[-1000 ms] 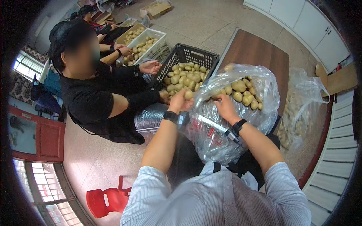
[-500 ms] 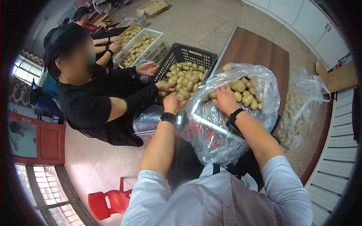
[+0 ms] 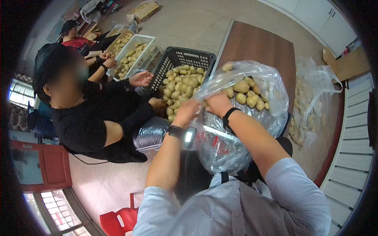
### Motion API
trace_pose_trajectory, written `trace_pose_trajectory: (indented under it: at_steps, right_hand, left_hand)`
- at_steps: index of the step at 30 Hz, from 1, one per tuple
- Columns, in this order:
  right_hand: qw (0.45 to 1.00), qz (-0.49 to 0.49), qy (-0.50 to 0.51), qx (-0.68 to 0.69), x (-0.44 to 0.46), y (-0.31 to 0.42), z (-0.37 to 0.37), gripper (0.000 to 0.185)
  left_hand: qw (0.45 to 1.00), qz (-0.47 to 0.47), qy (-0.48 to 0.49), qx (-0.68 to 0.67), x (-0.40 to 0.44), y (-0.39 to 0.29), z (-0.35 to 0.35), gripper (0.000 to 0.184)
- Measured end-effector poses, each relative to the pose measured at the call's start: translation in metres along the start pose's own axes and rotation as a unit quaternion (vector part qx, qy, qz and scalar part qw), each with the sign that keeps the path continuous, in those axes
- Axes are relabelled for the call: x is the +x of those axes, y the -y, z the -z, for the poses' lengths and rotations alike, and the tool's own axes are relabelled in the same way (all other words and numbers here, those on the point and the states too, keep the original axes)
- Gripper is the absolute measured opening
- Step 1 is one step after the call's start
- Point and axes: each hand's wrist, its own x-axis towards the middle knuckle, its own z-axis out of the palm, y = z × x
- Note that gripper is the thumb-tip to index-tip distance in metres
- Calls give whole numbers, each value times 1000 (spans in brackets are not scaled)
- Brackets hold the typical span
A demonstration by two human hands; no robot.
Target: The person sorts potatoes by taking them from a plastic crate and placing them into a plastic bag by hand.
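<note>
A clear plastic bag (image 3: 275, 80) lies in front of me, its mouth spread open, with several yellow potatoes (image 3: 252, 100) inside. My right hand (image 3: 219, 104) reaches into the mouth, fingers curled down around what looks like a potato, mostly hidden by the hand. Close beside it, my left hand (image 3: 187, 113) is closed at the bag's left rim; what its fingers hold, if anything, is hidden. Just beyond my left hand stands a black slatted crate (image 3: 189, 55) heaped with potatoes (image 3: 179, 86). Red print shows through the bag's lower part.
A co-worker (image 3: 84, 118) in black sits at the left, hands by the crate. A white crate (image 3: 147, 43) of potatoes and another person (image 3: 73, 37) are farther back. A brown table (image 3: 260, 43) extends behind the bag. Another filled bag (image 3: 311, 106) stands right, a red chair (image 3: 118, 220) lower left.
My left hand has moved from the crate's near edge to the bag's rim. My right hand has shifted left within the bag, away from the heaped potatoes. The view has turned slightly.
</note>
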Motion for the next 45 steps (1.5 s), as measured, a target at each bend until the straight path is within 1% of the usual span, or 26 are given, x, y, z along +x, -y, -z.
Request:
trace_pose_trajectory:
  at_steps: [2,4,6,10,13,15,19,21,22,24,25,26,28,29,30,32,34,36,39,41,42,44,45]
  right_hand:
    - [1000,-12,27,-8,2,8,6,34]
    - [999,-23,23,-11,1,18,16,33]
    - [999,0,24,-35,-1,23,21,34]
    - [999,-1,27,-35,-6,21,21,36]
    - [998,9,52,-29,-12,12,14,37]
    - [999,37,-26,-12,-21,4,9,36]
    - [998,42,-47,-14,-46,-5,9,35]
    - [999,36,3,23,-57,-11,11,38]
    - [999,35,3,22,-64,-15,12,38]
    - [993,84,-82,14,-81,-20,16,29]
    - [996,78,-45,18,-88,-22,23,27]
    - [996,78,-47,15,-93,-24,24,27]
    - [987,112,-115,17,-105,-30,21,25]
    - [989,114,-95,21,-110,-33,19,32]
    - [988,114,-97,19,-116,-36,17,32]
    - [986,126,-113,8,-124,-37,11,42]
    - [988,117,-103,-1,-130,-35,8,45]
    - [989,109,-95,-12,-134,-32,11,48]
    - [987,95,-123,-40,-140,-24,16,43]
    - [994,69,-85,-16,-143,-22,13,38]
    - [993,74,-86,-18,-145,-21,13,38]
    - [991,52,-115,-54,-147,-15,11,39]
    - [995,37,-68,-68,-149,-10,17,39]
  left_hand:
    - [999,-14,-43,1,9,5,4,28]
    - [999,-11,-39,-16,10,4,3,29]
    - [997,-22,-59,-34,9,5,4,29]
    - [997,-21,-39,-55,10,7,7,30]
    - [997,-24,-54,-55,10,6,8,31]
    - [997,-30,-63,-35,10,7,8,31]
    - [996,-28,-65,-47,9,11,7,30]
    - [996,-28,-84,-27,10,12,8,29]
    - [996,-29,-82,-27,11,12,8,29]
    - [996,-24,-87,-2,12,17,10,29]
    - [996,-27,-86,-3,15,19,12,29]
    - [997,-29,-78,9,17,21,14,30]
    - [997,-33,-70,23,15,19,12,30]
    - [996,-30,-75,29,13,19,11,30]
    - [996,-26,-80,34,12,20,10,30]
    - [997,-24,-71,35,9,19,11,29]
    - [997,-22,-60,35,10,22,12,28]
    - [997,-24,-69,28,11,24,13,29]
    - [997,-22,-69,21,8,25,12,26]
    - [997,-22,-62,40,1,22,7,26]
    - [996,-21,-57,59,-2,20,5,26]
    - [995,-30,-57,72,-8,19,2,27]
    - [994,-35,-52,88,-10,19,1,27]
